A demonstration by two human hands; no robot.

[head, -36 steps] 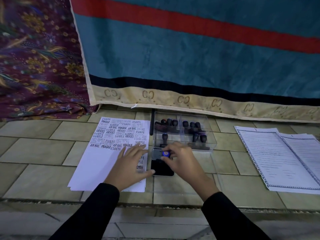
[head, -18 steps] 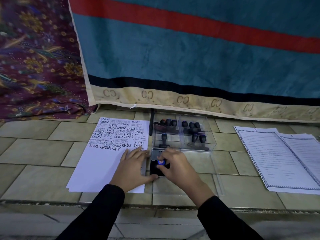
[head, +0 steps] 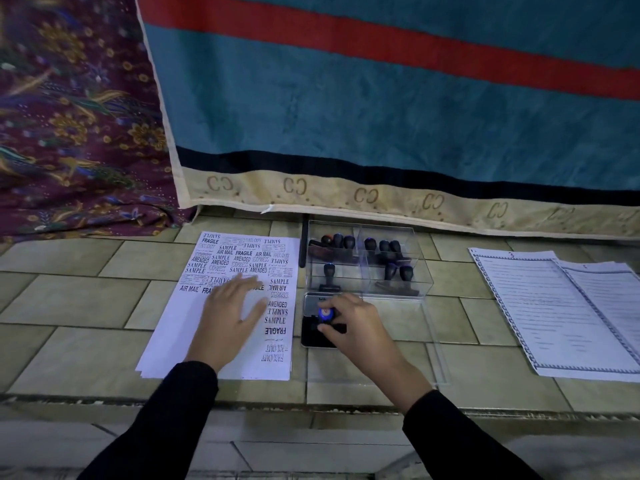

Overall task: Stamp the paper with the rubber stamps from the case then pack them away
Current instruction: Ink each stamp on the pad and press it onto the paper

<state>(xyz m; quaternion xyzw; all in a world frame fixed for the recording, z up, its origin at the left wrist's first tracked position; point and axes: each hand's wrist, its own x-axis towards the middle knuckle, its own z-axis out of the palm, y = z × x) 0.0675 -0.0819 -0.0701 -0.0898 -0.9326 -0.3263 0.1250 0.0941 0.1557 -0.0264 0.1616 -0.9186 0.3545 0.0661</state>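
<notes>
A white sheet of paper [head: 180,337], covered at its top and right side with black stamp marks, lies on the tiled floor. My left hand [head: 230,317] rests flat on it, fingers apart. Right of the sheet sits a black ink pad [head: 311,337] with its lid open. My right hand [head: 356,327] grips a rubber stamp [head: 325,314] with a blue-topped knob, pressed down on the pad. Behind the pad stands a clear plastic case [head: 420,271] holding several black-handled stamps [head: 398,271] in compartments.
The case's clear lid [head: 433,362] lies flat on the tiles under my right wrist. A stack of printed forms [head: 554,313] lies at the right. A teal, red-striped cloth [head: 381,109] and a purple patterned cloth [head: 69,116] hang behind. A floor step [head: 311,407] runs near me.
My right hand brought the stamp down from the pad's lid onto the black pad. My left hand slid left, further onto the sheet, uncovering stamp marks along its right edge.
</notes>
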